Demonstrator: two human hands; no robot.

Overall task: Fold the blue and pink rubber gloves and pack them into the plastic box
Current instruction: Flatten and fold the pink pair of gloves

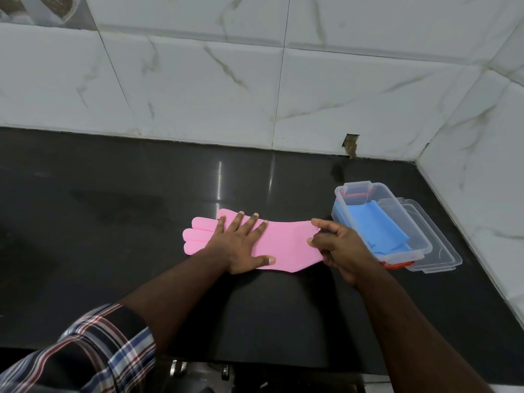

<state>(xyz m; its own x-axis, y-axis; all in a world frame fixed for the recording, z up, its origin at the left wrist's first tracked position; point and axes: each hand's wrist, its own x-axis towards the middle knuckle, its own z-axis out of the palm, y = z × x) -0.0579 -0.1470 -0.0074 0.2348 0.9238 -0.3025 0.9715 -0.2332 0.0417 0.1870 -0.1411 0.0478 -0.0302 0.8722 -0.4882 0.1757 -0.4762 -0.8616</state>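
Observation:
A pink rubber glove (pixel 286 245) lies flat on the black counter, fingers pointing left. My left hand (pixel 241 245) presses flat on its middle with the fingers spread. At the glove's cuff end my right hand (pixel 337 245) pinches the edge between thumb and fingers. Just to the right stands the clear plastic box (pixel 422 236) with red latches. A folded blue glove (pixel 377 225) lies inside it.
The box's clear lid (pixel 436 251) lies under or beside the box on its right. White marble wall tiles (pixel 255 80) rise behind the counter and along the right side. The dark counter (pixel 113 222) stretches to the left and front.

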